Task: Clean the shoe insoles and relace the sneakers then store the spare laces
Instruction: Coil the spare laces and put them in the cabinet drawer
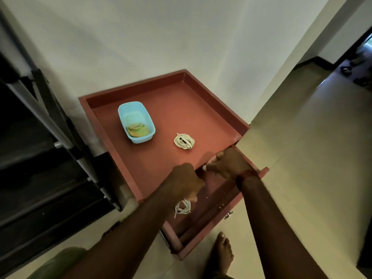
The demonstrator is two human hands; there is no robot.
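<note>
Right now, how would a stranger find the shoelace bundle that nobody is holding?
Find the red-brown cabinet against the white wall; its top has a raised rim. On that top, right of the light blue tub, lies a coiled lace bundle. Unlike the other white bundle, which the left hand holds over the open drawer below, it lies untouched.

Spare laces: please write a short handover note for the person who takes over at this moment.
Left hand pinches a coiled lace bundle over the open drawer.
Right hand is curled at the front edge of the cabinet top; its grip is unclear.
The second lace bundle lies on that top, apart from the blue tub.
Done: both laces coiled.
Left: put both bundles in the drawer, shut it.
Sneakers, insoles: not in view.
</note>
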